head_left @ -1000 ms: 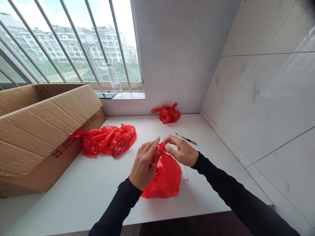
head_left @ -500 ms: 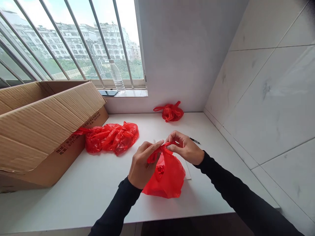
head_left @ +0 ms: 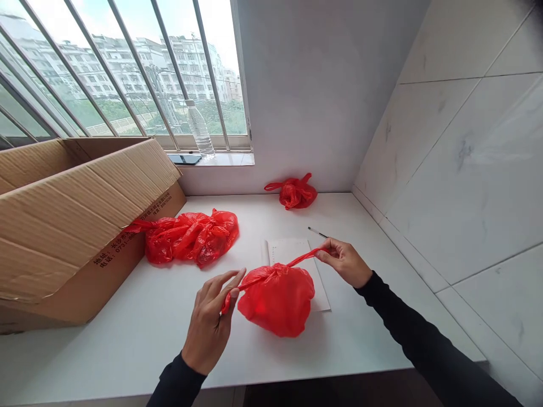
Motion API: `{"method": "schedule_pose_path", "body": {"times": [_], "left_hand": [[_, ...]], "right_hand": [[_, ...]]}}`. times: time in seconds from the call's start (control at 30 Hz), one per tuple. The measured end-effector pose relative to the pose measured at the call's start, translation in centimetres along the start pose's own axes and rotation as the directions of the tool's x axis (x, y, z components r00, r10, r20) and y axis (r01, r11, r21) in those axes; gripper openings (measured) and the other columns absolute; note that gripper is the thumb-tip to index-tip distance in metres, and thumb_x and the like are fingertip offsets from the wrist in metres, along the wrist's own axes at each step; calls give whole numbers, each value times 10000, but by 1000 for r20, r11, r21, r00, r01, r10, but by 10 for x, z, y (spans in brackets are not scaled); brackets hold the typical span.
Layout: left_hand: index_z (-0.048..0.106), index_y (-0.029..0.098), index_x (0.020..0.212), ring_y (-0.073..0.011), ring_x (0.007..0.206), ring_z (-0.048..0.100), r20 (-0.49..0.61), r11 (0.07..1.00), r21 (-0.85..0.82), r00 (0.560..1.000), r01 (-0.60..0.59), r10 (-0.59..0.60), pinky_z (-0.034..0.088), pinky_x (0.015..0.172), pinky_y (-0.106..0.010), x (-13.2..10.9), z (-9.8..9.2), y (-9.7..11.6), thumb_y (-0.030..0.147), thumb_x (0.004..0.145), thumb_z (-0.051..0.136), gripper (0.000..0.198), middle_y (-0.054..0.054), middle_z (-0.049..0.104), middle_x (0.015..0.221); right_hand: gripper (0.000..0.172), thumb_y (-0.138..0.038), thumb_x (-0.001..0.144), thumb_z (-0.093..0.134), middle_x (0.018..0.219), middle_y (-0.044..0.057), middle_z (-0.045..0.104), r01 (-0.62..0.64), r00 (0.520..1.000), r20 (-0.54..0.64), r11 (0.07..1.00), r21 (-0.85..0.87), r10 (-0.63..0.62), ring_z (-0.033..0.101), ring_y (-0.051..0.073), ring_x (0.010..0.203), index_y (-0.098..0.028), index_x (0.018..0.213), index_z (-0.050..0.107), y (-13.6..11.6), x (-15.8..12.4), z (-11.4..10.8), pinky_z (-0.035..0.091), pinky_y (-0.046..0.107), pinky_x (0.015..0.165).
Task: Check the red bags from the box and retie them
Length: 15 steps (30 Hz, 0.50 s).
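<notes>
A red plastic bag (head_left: 278, 299), gathered into a knot at its top, sits near the front of the white table. My left hand (head_left: 212, 319) is closed on one of its handles, the fingers pinching it left of the knot. The other handle is stretched out to the right, its end pinched by my right hand (head_left: 345, 261). Both handles are pulled taut and apart. What the bag contains is hidden. Behind and partly under the bag lies an open notebook (head_left: 291, 249), and a pen (head_left: 317, 232) rests just beyond my right hand.
More red plastic bags (head_left: 193, 234) lie at the left, against a large open cardboard box (head_left: 97, 209). One small knotted red bag (head_left: 297, 193) is by the back wall. A water bottle (head_left: 199, 130) and a phone (head_left: 185, 159) are on the windowsill. A tiled wall (head_left: 475, 181) bounds the right side.
My hands have moved apart, left hand to the left and down, right hand to the right, drawing the handles tight. The bag's top has closed into a knot, and the notebook shows more.
</notes>
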<state>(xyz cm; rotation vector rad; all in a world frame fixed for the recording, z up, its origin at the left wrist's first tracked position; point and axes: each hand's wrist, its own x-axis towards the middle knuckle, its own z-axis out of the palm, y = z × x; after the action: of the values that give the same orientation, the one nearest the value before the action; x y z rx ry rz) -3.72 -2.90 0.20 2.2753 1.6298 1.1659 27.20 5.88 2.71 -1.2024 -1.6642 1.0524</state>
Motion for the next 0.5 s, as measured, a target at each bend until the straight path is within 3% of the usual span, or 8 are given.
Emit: {"method": "schedule_pose_path", "body": {"times": [0.07,0.13,0.23,0.3,0.37,0.43,0.47,0.5], "left_hand": [[588,314,1355,-220,1200,559,21,994,-74,997,80,-79,464,986,-409,-8,-4,-6,259,1023,431,371,-41,646,1289],[629,268,1294,-206,1147,595,4,977,-172,992,129,-130,488,966,-388,-8,-4,0,273,1033,405,344,-55,681,1223],[656,237,1237,-192,1039,632,-25,961,-243,989,132,-143,508,930,-377,-2,2,21,274,1037,393,333,-63,715,1089],[609,236,1304,-195,1037,630,-26,960,-253,991,121,-132,508,934,-387,-5,3,32,267,1025,423,337,-73,707,1091],[514,246,1403,-209,1098,604,-80,959,-250,984,135,-159,490,968,-407,-21,1,38,261,996,483,408,-89,666,1190],[514,260,1384,-206,1066,595,-231,940,-267,932,215,-279,483,945,-392,-52,-6,36,265,974,513,410,-80,645,1175],[570,262,1303,-196,999,597,-326,910,-299,866,286,-379,487,903,-371,-73,-9,31,273,968,512,340,-62,647,1095],[627,257,1177,-180,905,591,-420,863,-352,762,364,-493,488,841,-343,-96,-12,23,284,964,505,247,-37,637,975]], "right_hand": [[314,-506,865,635,826,18,606,-12,999,44,1000,28,11,570,165,784,-194,875,610,8,-6,3,499,344,764],[375,-498,863,645,877,14,613,-13,987,161,999,40,6,582,168,803,-212,1099,590,6,-13,17,508,337,753],[589,-458,820,712,867,1,637,24,916,401,1000,-14,-16,594,176,753,-256,1329,494,-3,-24,48,510,337,709],[359,-441,859,659,829,11,648,116,877,475,991,-59,-74,596,192,745,-244,1155,613,-8,-27,66,507,351,706],[237,-446,917,562,784,23,644,177,889,441,981,-83,-123,595,200,733,-226,900,650,-13,-25,76,501,354,694],[298,-484,936,523,753,25,641,163,926,357,982,-91,-121,596,199,705,-225,840,636,-20,-17,76,497,344,659],[314,-512,928,532,759,29,651,140,948,300,986,-89,-108,605,202,707,-225,865,642,-24,-10,74,501,340,652],[334,-542,914,549,767,35,663,120,967,236,988,-94,-95,615,206,714,-224,893,651,-28,-2,70,506,340,653]]}}
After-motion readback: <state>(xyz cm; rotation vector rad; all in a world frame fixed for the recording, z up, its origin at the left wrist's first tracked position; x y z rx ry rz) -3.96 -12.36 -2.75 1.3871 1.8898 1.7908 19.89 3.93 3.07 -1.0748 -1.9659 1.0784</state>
